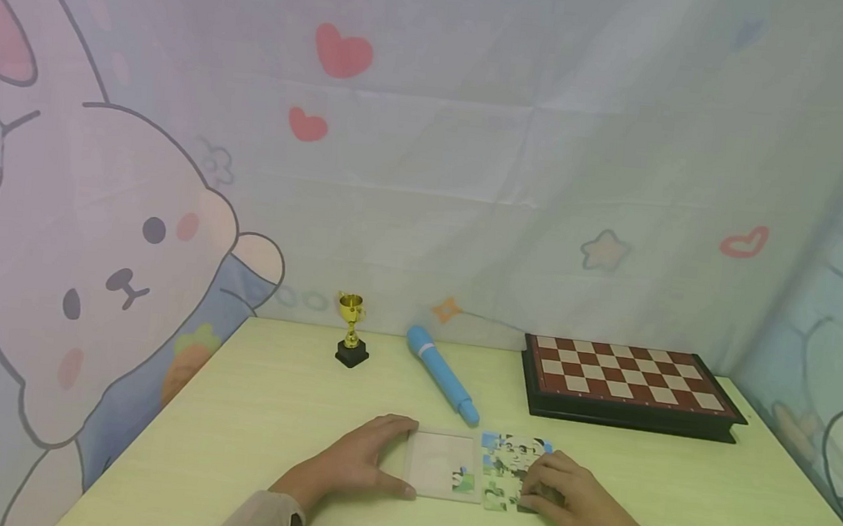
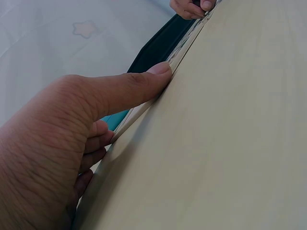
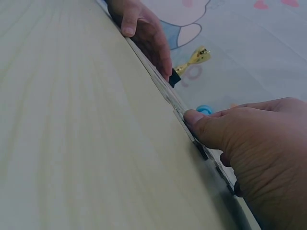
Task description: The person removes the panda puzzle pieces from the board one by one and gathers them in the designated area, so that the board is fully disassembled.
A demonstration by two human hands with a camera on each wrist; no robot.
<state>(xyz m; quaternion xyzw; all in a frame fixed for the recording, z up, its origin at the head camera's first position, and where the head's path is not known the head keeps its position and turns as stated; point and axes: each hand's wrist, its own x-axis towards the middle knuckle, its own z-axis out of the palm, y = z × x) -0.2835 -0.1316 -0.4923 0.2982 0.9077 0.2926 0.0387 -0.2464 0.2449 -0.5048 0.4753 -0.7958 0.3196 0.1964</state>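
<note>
A pale jigsaw tray (image 1: 439, 495) lies flat on the table, with a joined green-and-blue bit of picture (image 1: 463, 480) in its lower right corner. My left hand (image 1: 355, 462) holds the tray's left side, thumb at the near corner and fingers at the far one; the left wrist view shows the thumb (image 2: 153, 76) on the edge. Right of the tray lie several loose puzzle pieces (image 1: 495, 495) with a panda-like print. Over their right side, my right hand (image 1: 570, 497) pinches at a puzzle piece, mostly hidden by its fingers. The right thumb (image 3: 201, 125) touches the pieces.
Beyond the tray lies a blue pen-shaped stick (image 1: 445, 375). A small gold trophy (image 1: 351, 328) stands at the back left. A chessboard box (image 1: 629, 387) sits at the back right. A printed cloth (image 1: 429, 172) hangs behind the table (image 1: 228, 413).
</note>
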